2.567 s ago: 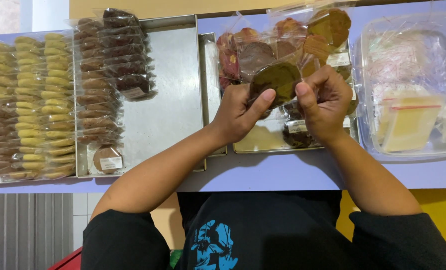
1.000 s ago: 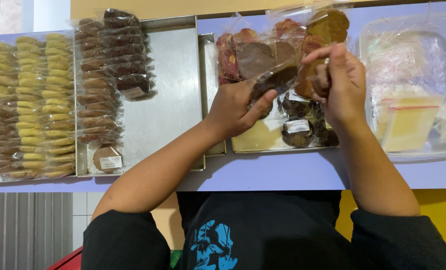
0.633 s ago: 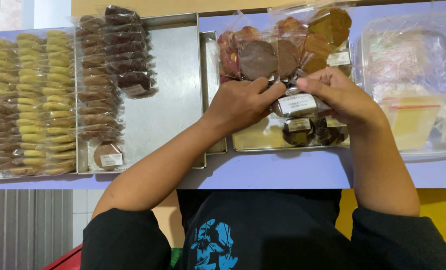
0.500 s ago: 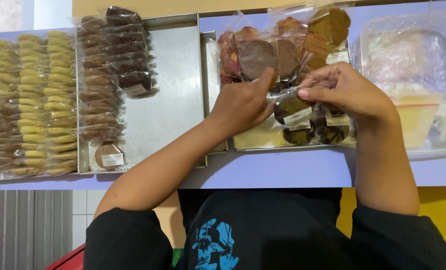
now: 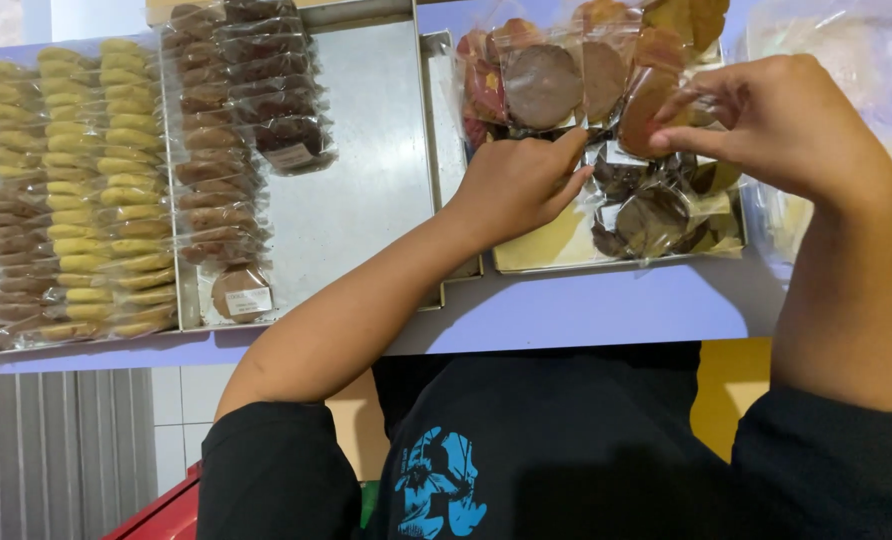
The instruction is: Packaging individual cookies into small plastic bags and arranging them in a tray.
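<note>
Fingers (image 5: 701,100) of the right hand (image 5: 786,125) are pinching the clear wrapper of a brown cookie (image 5: 651,100), holding it just above the right tray (image 5: 566,255). Those of the left hand (image 5: 511,185) are curling narrow, tips touching the wrapped cookies (image 5: 646,215) lying in that tray; I cannot tell whether they are gripping any. More wrapped rounds are leaning upright along the tray's far side. As for progress, the middle tray (image 5: 376,200) is carrying one full column of dark cookies (image 5: 231,150) and showing much bare metal beside it. Rows of yellow cookies (image 5: 96,190) are filling the left end of the table (image 5: 586,310).
</note>
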